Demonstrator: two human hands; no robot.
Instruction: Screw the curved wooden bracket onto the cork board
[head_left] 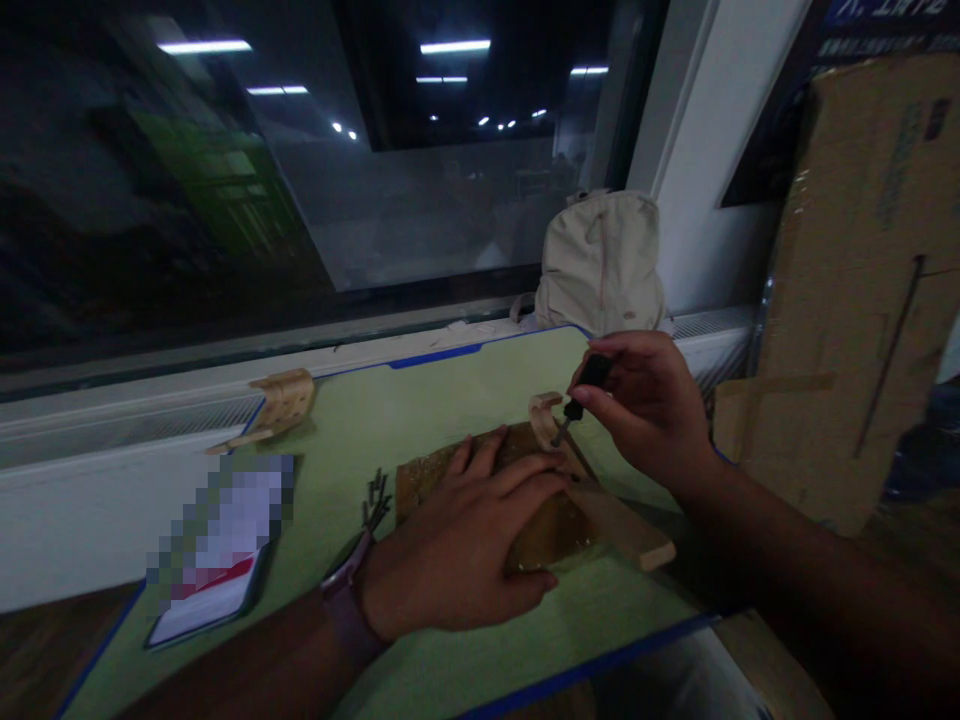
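Reading the clock from the centre of my view, a dark window (420,200) fills nine round to one. The pale green table (375,390) spreads across six, tall cardboard (847,300) stands at three, and a beige backpack (600,260) sits at two. At six I see a shiny brown sheet (555,540) on the table, my left hand (469,540) palm down over it, fingers apart and gripping nothing. At four, my right hand (652,410) has thumb and fingers clamped on a black-handled screwdriver (576,409), shaft slanting toward seven. Its tip is at the wooden piece (626,525), which lies at four beside my left fingertips; I can't tell whether it's seated. A phone (214,590) lies at eight, a curved wooden part (285,405) at nine, and loose screws (375,500) between seven and eight.
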